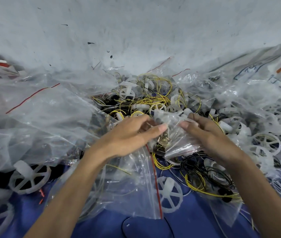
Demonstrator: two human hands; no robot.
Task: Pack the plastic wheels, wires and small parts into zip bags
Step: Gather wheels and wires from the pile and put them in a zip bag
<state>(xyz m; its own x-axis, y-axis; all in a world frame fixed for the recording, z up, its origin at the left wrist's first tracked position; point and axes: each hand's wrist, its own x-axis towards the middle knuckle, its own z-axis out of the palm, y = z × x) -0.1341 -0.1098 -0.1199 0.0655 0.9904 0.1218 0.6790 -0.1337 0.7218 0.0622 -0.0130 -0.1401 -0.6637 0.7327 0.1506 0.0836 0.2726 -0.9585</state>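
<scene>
The left hand (127, 136) and right hand (210, 134) each pinch a small zip bag (179, 141) at the centre, above heaped wires (155, 100) and plastic wheels (168, 185); its film looks limp, light and slippery, so the stiffer zip rim is likely the surest hold

both forearms reach fwd, left hand (132, 134) & right hand (210, 134) close together, each pinching one small bag (179, 142)
</scene>
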